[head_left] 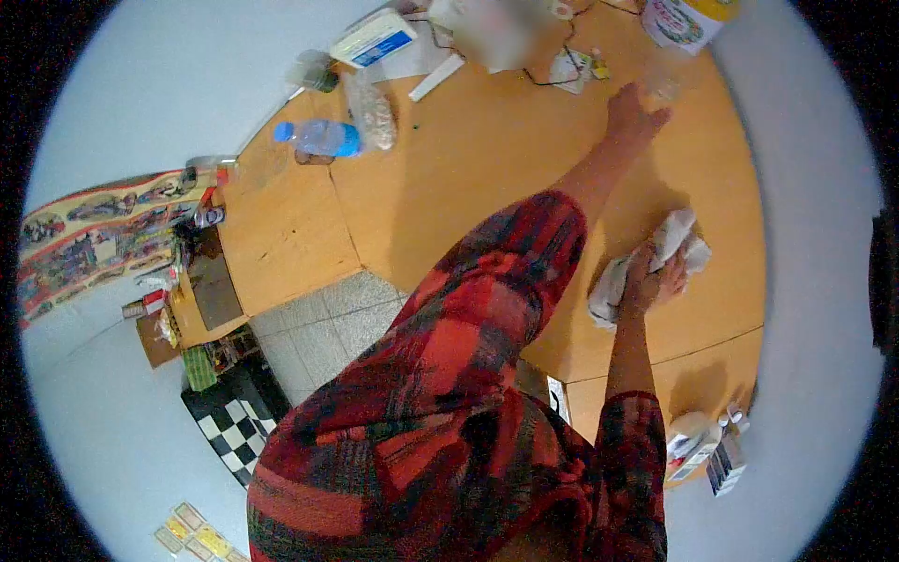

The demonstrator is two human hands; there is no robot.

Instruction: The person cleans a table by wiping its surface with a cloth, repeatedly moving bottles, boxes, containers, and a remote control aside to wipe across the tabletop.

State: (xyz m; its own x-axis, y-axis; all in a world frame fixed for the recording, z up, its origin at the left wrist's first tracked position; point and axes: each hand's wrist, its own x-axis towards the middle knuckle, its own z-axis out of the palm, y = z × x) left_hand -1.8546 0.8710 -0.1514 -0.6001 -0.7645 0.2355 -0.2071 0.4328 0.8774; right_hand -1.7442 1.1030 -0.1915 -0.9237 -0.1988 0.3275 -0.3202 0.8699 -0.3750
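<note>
My left hand [641,114] reaches across the wooden table [478,150] toward its far right side. Its fingers are curved around the near side of a blurred, clear object [663,86], whose exact shape I cannot make out. Closer to my body, my right hand [648,279] grips a crumpled white cloth [676,236] against the tabletop. Folds of the cloth bulge out on both sides of this hand.
A blue-capped bottle [323,138] lies beside a clear bag [375,117]. Behind are a white-and-blue pack [375,39], a white strip [436,78], dark cords and a white tub [679,23]. Small boxes [726,464] stand near the lower right edge.
</note>
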